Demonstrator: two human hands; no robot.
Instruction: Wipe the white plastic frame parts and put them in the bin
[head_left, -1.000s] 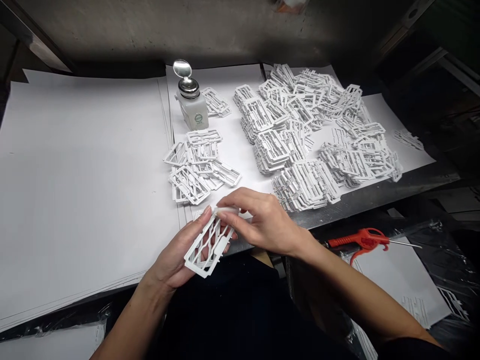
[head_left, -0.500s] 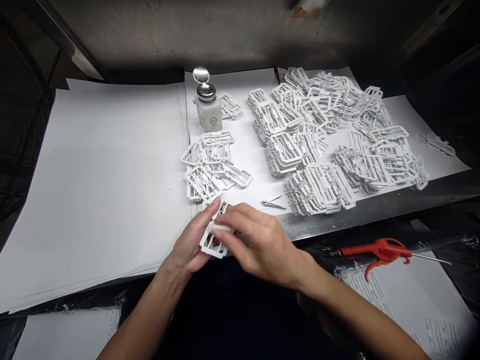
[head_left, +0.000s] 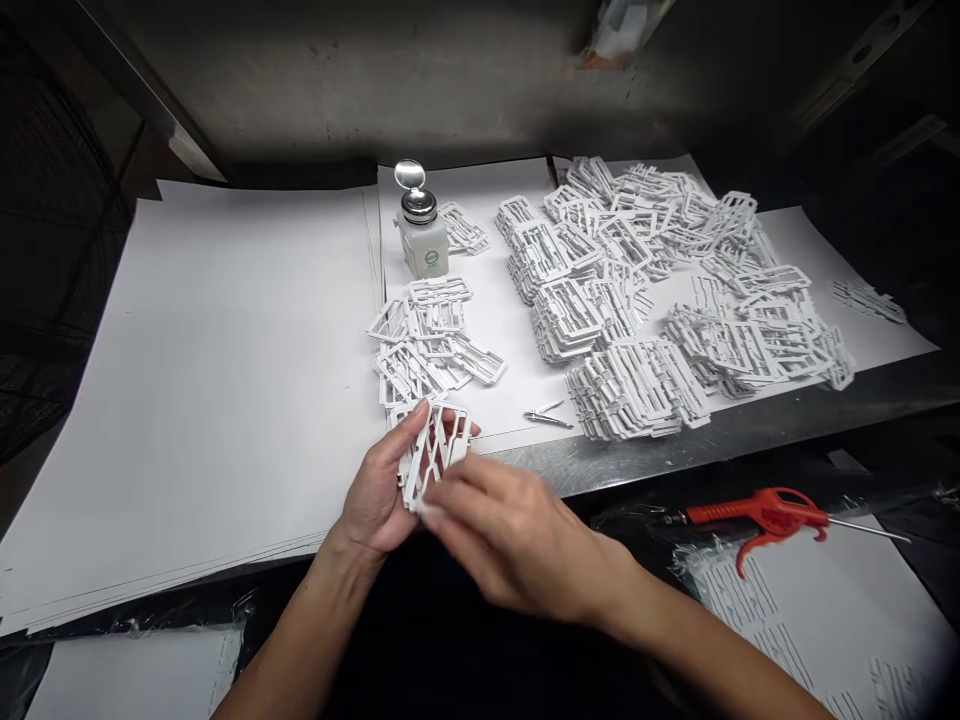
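Note:
My left hand [head_left: 375,500] is closed around a white plastic frame [head_left: 435,450] with slender bars across it, the thumb along its left edge. My right hand [head_left: 517,530] is blurred, its fingers pinched at the frame's lower right corner. A small white piece shows at those fingertips, too smeared to name. Just beyond my left hand lies a loose heap of similar white frames [head_left: 439,340]. A nail clipper [head_left: 549,417] rests on the paper to the right of my hands.
A pump bottle [head_left: 425,245] with its metal lid raised stands behind the loose heap. Stacked white frames [head_left: 637,385] fill the right side. White paper sheets [head_left: 225,370] cover the left. A red air blow gun [head_left: 776,515] lies at the lower right.
My right hand has moved down along the frame, from its middle to its lower corner. The frame in my left hand now shows more fully. The camera view has tilted slightly upward.

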